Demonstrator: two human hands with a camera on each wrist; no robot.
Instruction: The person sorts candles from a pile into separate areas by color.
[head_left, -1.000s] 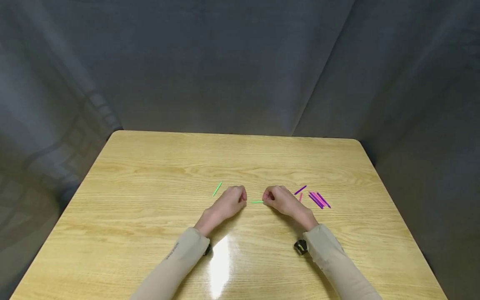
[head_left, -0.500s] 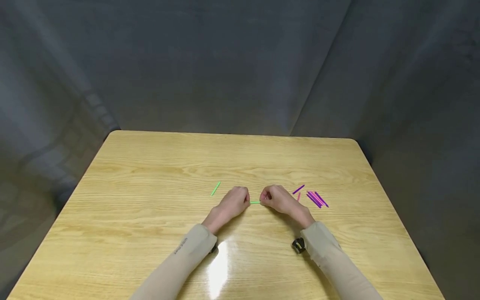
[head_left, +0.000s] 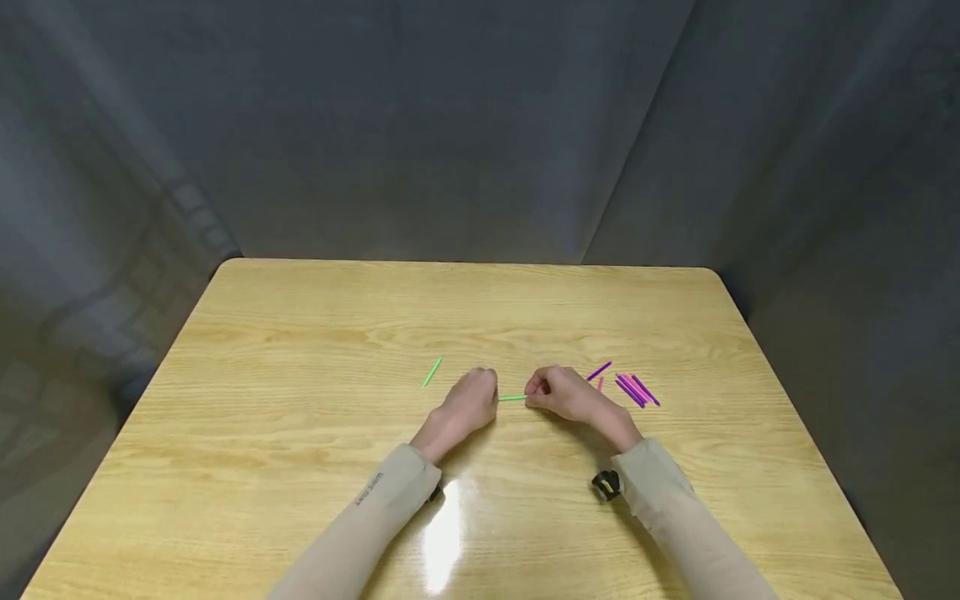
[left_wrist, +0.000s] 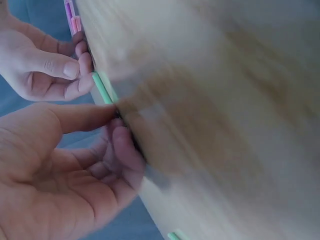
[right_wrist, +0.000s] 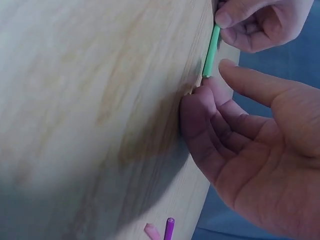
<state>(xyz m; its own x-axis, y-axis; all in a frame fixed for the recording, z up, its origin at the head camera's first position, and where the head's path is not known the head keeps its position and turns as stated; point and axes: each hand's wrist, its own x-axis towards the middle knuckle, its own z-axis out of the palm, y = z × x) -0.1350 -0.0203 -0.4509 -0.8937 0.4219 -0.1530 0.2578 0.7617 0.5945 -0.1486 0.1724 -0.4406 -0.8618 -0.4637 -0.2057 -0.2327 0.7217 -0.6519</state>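
A thin green stick (head_left: 512, 397) lies roughly crosswise on the table between the two hands. My left hand (head_left: 471, 400) pinches its left end between thumb and fingers, as the left wrist view also shows. At the other end, the fingertips of my right hand (head_left: 566, 393) touch the stick's tip (right_wrist: 207, 74). In the right wrist view the right thumb stands apart from the fingers, with no grip on the stick. Beyond the left hand, a second green stick (head_left: 432, 372) lies slanted by itself.
Right of the right hand lies a small bundle of purple and pink sticks (head_left: 637, 390). A separate purple stick (head_left: 599, 371) and a pink stick (head_left: 600, 384) lie nearer that hand. The wooden table (head_left: 337, 333) backs onto a dark curtain (head_left: 420, 150).
My left hand has moved right to the green stick and taken hold of its left end. The right thumb and fingers have parted slightly at the other end.
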